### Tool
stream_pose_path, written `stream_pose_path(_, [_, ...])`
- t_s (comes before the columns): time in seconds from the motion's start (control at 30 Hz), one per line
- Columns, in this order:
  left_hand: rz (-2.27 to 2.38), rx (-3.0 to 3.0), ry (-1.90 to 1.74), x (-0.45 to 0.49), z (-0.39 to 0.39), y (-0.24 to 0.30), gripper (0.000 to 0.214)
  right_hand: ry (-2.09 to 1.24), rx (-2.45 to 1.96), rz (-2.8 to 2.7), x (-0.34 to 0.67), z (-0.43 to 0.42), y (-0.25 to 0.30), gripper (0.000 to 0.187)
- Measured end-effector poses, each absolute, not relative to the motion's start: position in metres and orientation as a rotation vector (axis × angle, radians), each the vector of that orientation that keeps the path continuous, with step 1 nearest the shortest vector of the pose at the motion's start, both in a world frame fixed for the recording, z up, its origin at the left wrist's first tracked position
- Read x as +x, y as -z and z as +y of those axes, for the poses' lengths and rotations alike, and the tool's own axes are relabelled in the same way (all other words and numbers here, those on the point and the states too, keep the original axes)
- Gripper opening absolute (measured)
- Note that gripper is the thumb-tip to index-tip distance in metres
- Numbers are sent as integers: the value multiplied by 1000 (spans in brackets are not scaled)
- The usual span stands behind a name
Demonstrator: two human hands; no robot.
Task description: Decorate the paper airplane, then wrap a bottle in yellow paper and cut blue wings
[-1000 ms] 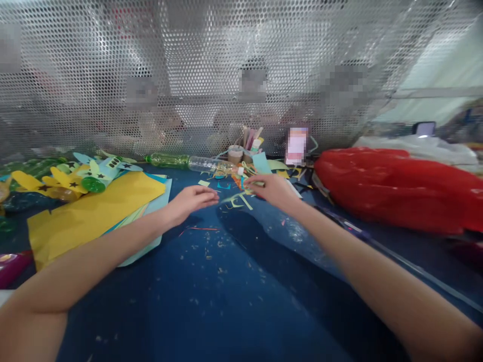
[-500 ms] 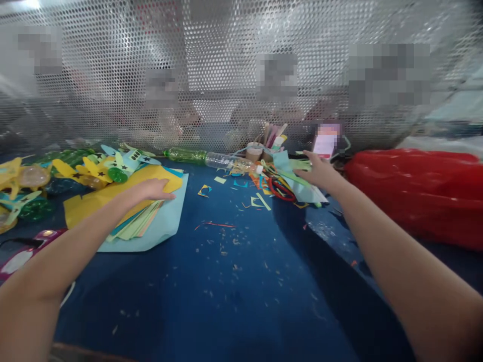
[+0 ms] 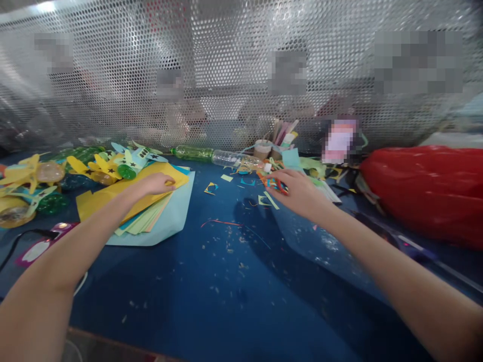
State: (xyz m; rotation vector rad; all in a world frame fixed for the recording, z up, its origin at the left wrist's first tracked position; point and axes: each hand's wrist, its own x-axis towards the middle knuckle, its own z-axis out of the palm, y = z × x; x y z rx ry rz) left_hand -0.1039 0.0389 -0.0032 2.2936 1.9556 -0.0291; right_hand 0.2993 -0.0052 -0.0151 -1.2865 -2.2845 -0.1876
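On the left, my left hand (image 3: 160, 184) rests at the edge of a creased yellow paper sheet (image 3: 113, 193), its fingers curled together on the sheet. Under it lie a fan of narrow paper strips (image 3: 145, 221) in green and orange and a large pale blue sheet (image 3: 175, 221). My right hand (image 3: 296, 193) is over the scraps right of centre, thumb and fingers closing around the red-handled scissors (image 3: 281, 186). The palm hides part of the scissors. Paper cut-offs (image 3: 264, 200) lie close to the fingertips.
A green and clear plastic bottle (image 3: 194, 153) lies along the back, near cups of sticks (image 3: 263, 148). Bottle-and-paper crafts (image 3: 103, 168) crowd the left, beside a purple glue gun or similar device (image 3: 43, 246). A red plastic bag (image 3: 418, 191) sits right. Perforated metal (image 3: 222, 65) rises behind.
My right hand has moved left and toward me, from the paper pile by the phone to the scissors. My left hand's fingers have curled in on the yellow sheet. The view has shifted slightly.
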Motion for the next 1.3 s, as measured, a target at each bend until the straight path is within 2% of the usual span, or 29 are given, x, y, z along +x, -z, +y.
stream_pose_path(0.13, [1993,2260,8,-92,28,8,40,176,-1279,-2291,298,-7,17,31])
stream_pose_path(0.27, [2082,2201,-240,-75,16,-4,25,135,-1330,-2289,298,-4,19,30])
stream_pose_path(0.4, [1996,2093,-584,-49,7,-40,39,-18,-1355,-2245,294,-6,20,26])
stream_pose_path(0.47, [1820,2030,-636,-28,0,-51,46,-256,-1338,-2171,286,-11,20,27])
stream_pose_path(0.53, [1608,1956,-644,-2,-10,-50,50,-645,-1265,-2034,275,-20,21,35])
stream_pose_path(0.6, [1136,1582,-731,23,-20,-37,59,-1063,-1153,-1840,262,-31,22,50])
stream_pose_path(0.67, [934,1354,-633,42,-28,-19,68,-1360,-1097,-1664,252,-40,23,58])
stream_pose_path(0.73, [883,1372,-528,52,-33,-1,64,-1447,-1101,-1606,246,-46,26,69])
stream_pose_path(0.83, [868,1640,-458,52,-38,11,55,-1347,-1165,-1654,247,-47,29,97])
stream_pose_path(0.9, [879,1892,-442,47,-41,12,55,-1325,-1179,-1631,252,-42,30,106])
stream_pose_path(1.03, [1127,2188,-583,36,-40,10,71,-1331,-1090,-1457,265,-29,28,91])
stream_pose_path(1.13, [1399,2029,-683,27,-25,15,100,-1325,-1070,-1425,273,-22,22,69])
stream_pose_path(1.17, [1423,1909,-673,24,-18,16,102,-1325,-1075,-1428,275,-21,19,63])
stream_pose_path(1.2, [1400,1799,-632,21,-12,18,95,-1328,-1078,-1430,276,-21,16,60])
stream_pose_path(1.3, [1150,1543,-523,14,1,18,52,-1315,-1084,-1454,278,-24,7,59])
